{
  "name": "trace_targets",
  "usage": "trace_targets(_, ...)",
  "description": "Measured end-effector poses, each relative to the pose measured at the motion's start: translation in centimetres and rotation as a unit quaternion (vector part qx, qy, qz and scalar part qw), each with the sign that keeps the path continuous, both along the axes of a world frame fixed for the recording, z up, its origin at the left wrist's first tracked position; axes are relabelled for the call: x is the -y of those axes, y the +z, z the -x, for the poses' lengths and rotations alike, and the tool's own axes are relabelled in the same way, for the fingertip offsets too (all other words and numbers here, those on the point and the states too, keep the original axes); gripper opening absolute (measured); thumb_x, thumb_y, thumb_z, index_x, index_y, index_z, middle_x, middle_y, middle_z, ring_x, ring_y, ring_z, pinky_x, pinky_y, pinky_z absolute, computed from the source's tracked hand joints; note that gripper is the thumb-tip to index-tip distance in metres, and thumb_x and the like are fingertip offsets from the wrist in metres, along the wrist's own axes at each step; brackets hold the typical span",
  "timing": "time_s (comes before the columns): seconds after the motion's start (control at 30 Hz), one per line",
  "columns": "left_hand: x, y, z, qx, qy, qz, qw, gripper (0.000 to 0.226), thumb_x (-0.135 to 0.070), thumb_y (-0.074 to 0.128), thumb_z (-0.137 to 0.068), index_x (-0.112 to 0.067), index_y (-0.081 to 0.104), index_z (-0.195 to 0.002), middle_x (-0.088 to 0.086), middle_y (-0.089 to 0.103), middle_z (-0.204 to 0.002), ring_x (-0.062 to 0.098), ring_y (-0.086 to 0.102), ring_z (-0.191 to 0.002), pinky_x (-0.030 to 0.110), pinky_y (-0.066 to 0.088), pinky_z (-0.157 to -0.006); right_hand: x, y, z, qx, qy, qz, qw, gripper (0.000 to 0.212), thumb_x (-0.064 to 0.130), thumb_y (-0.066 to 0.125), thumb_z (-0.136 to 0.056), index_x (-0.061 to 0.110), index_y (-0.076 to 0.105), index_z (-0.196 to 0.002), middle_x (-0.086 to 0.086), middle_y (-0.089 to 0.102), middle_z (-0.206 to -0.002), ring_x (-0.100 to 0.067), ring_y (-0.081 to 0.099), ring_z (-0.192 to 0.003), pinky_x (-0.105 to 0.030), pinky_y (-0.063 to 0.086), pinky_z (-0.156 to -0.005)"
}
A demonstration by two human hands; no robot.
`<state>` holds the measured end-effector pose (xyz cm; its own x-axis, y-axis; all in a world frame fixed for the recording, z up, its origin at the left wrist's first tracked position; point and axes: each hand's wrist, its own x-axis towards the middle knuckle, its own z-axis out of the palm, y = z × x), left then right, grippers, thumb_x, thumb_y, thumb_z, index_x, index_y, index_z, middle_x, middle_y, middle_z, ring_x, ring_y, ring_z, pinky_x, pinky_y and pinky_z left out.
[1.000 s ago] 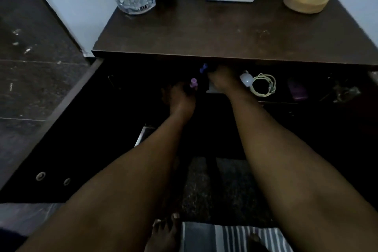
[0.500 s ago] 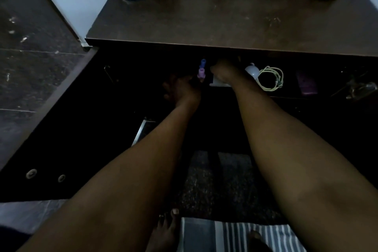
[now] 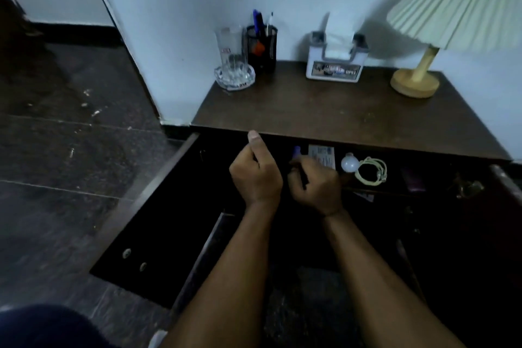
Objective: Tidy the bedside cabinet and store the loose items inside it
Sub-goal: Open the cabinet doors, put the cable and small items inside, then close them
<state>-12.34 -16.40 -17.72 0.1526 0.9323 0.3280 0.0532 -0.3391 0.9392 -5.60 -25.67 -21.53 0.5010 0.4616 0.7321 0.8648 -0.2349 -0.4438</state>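
While my right grip (image 3: 316,183) clasps the purple-capped pen (image 3: 296,151), cap pointing twelve o'clock into the open cabinet (image 3: 339,113), my left grip (image 3: 255,178) curls at nine o'clock; whether it holds anything, I cannot tell.

- The right hand (image 3: 316,183) curls round a slim dark item (image 3: 297,153); only its purple tip and a little shaft show, so its kind is unclear.
- The left hand (image 3: 255,175) folds its fingers away from view; whether anything sits inside them is hidden.
- The card (image 3: 324,155) on the shelf is partly behind the right hand, its print too blurred to read.
- Far right inside the cabinet (image 3: 339,110), a purplish object (image 3: 413,181) and a glinting thing (image 3: 469,188) are lost in shadow.
- The lamp shade (image 3: 463,0) runs off the top and right edges.
- The tissue box label (image 3: 334,70) is smeared beyond reading.
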Motion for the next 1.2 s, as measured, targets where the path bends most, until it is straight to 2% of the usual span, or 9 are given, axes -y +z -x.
trace_targets(0.17,-6.8,9.9,-2.8,0.089,0.025,-0.064,0.994,0.022,-0.028,0.068,-0.091,-0.012,0.055,-0.098,0.008,0.059,-0.099,0.026,0.057,-0.093,0.037,0.047,-0.081,-5.5,8.3,-0.2,0.062,-0.035,-0.116,0.991,0.016,0.010,0.058,-0.089,0.003,0.070,-0.096,-0.010,0.069,-0.087,-0.030,0.062,-0.079,-0.042,0.048,-0.078)
trace_targets(0.3,-14.0,12.0,-5.8,-0.153,-0.053,0.023,0.987,0.087,-0.038,0.083,-0.072,-0.012,0.041,-0.144,0.014,0.048,-0.144,0.035,0.044,-0.135,0.045,0.044,-0.108,-12.8,13.0,-3.0,-0.218,0.012,-0.158,0.963,0.030,0.013,0.067,-0.087,0.013,0.059,-0.116,-0.003,0.065,-0.106,-0.019,0.063,-0.100,-0.045,0.054,-0.091)
trace_targets(0.5,-21.3,7.8,-8.9,-0.253,-0.287,0.005,0.924,0.073,-0.032,0.081,-0.075,-0.009,0.050,-0.137,0.004,0.062,-0.127,0.023,0.058,-0.119,0.037,0.051,-0.102,-21.7,14.2,-8.1,-0.311,0.077,-0.053,0.946,0.094,0.043,0.087,-0.067,0.023,0.039,-0.146,0.000,0.057,-0.135,-0.018,0.059,-0.123,-0.038,0.050,-0.106)
trace_targets(0.57,-23.9,4.6,-10.7,-0.255,-0.265,-0.040,0.929,0.076,-0.054,0.080,-0.065,-0.024,0.057,-0.130,-0.004,0.069,-0.119,0.015,0.066,-0.110,0.040,0.058,-0.096,-22.8,13.4,-9.3,-0.333,0.091,-0.019,0.938,0.106,0.046,0.090,-0.062,0.023,0.034,-0.150,-0.002,0.058,-0.138,-0.019,0.060,-0.123,-0.038,0.050,-0.106)
trace_targets(0.73,-21.6,5.8,-9.9,-0.325,-0.152,-0.050,0.932,0.078,-0.044,0.082,-0.070,-0.011,0.052,-0.135,0.012,0.059,-0.131,0.033,0.060,-0.117,0.048,0.053,-0.098,-23.0,12.1,-10.3,-0.358,0.120,0.003,0.926,0.082,0.028,0.090,-0.077,0.015,0.046,-0.145,0.004,0.064,-0.124,-0.012,0.063,-0.107,-0.025,0.049,-0.094)
trace_targets(0.87,-19.6,6.6,-8.4,-0.308,-0.165,-0.044,0.936,0.060,-0.044,0.074,-0.074,-0.008,0.060,-0.120,0.016,0.062,-0.119,0.034,0.058,-0.115,0.037,0.049,-0.093,-21.0,13.1,-9.0,-0.354,0.097,-0.005,0.930,0.077,0.037,0.093,-0.066,0.017,0.056,-0.131,0.000,0.070,-0.123,-0.015,0.067,-0.108,-0.041,0.055,-0.100)
trace_targets(1.0,-13.5,7.7,-3.9,-0.183,-0.156,-0.034,0.970,0.069,-0.057,0.078,-0.057,-0.017,0.064,-0.111,0.006,0.071,-0.108,0.025,0.069,-0.103,0.039,0.059,-0.088,-15.5,15.1,-5.3,-0.333,0.106,-0.035,0.936,0.069,0.043,0.092,-0.068,0.022,0.059,-0.125,0.009,0.073,-0.116,-0.003,0.070,-0.102,-0.033,0.059,-0.094)
trace_targets(1.1,-9.1,6.3,0.2,-0.103,-0.136,-0.032,0.985,0.100,-0.056,0.089,-0.054,-0.020,0.049,-0.139,0.003,0.061,-0.129,0.021,0.061,-0.122,0.040,0.054,-0.100,-10.1,16.2,-1.3,-0.312,0.133,-0.108,0.935,0.057,0.035,0.092,-0.071,0.030,0.058,-0.117,0.008,0.074,-0.113,-0.005,0.072,-0.101,-0.036,0.061,-0.090)
trace_targets(1.2,-4.5,3.2,5.0,-0.079,-0.112,-0.057,0.989,0.087,-0.057,0.090,-0.059,-0.023,0.055,-0.131,-0.003,0.060,-0.124,0.018,0.061,-0.119,0.038,0.053,-0.100,-4.4,17.0,1.9,-0.327,0.173,-0.144,0.918,0.049,0.028,0.090,-0.077,0.030,0.059,-0.114,0.003,0.074,-0.113,-0.012,0.072,-0.103,-0.038,0.061,-0.090)
